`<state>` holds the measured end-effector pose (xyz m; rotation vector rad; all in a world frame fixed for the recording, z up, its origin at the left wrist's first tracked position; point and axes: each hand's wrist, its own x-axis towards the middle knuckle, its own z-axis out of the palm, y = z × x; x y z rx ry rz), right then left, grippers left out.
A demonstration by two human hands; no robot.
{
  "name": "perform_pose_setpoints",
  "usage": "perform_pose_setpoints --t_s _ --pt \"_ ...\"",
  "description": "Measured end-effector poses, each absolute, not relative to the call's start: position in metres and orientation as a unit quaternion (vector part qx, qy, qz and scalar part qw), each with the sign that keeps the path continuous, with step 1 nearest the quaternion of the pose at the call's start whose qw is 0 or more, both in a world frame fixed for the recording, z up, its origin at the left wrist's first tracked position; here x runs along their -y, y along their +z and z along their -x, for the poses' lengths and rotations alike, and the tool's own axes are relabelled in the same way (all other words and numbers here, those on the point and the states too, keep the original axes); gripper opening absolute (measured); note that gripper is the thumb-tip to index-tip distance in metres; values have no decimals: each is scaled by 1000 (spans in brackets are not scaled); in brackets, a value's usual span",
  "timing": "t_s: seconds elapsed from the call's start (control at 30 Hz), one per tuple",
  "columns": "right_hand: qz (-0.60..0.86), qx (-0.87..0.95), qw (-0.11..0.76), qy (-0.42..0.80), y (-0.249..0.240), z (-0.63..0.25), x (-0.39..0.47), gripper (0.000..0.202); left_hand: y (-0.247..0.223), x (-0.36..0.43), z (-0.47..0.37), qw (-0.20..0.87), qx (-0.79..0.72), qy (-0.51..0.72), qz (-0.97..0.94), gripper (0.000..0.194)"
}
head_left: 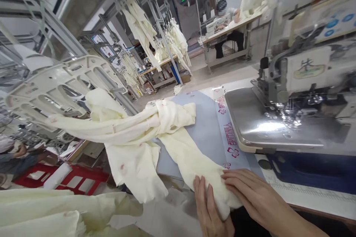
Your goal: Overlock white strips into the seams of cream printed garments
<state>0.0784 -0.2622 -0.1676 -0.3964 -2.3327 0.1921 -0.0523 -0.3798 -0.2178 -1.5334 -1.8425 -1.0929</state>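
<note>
A pale cream garment (191, 152) lies partly bunched across the sewing table's edge, with one long tube-like part reaching toward me. At the near end of that part, my left hand (210, 207) is closed on the cloth from the left, its fingertips on top. My right hand (250, 192) grips the same end from the right, its thumb out of sight. The fingertips of both hands are a short way apart. To their right stands a sewing machine (300, 81) with a shiny metal plate (256, 118); neither hand touches it.
A pale plastic rack (63, 85) stands at left, with cream cloth (55, 207) hanging below it. Printed tape (229, 137) runs along the grey-blue tabletop (205, 126). More cream garments (139, 22) hang behind. A person (229, 26) sits at another machine at the back.
</note>
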Motion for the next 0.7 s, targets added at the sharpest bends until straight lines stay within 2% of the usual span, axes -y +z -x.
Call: perform_pose_setpoints --t_s 0.03,0.13,0.27,0.43,0.53,0.63,0.7 --pt "154 914 368 71 -165 -80 264 17 -215 384 55 253 666 -430 554 37" --pt "153 917 365 53 -161 -79 274 46 -202 397 61 235 650 -510 513 20" --pt "170 897 406 38 -155 -65 290 33 -166 394 63 169 659 -536 500 23" --pt "217 855 467 53 -130 -83 280 25 -124 371 72 164 626 -511 566 30" --pt "287 822 488 62 -114 -113 264 22 -112 369 84 57 596 -507 620 32" --pt "344 784 480 192 -109 -136 256 21 -89 367 93 -77 581 -490 646 31" --pt "357 754 432 343 -109 -142 256 23 -60 354 91 -94 570 -460 674 33"
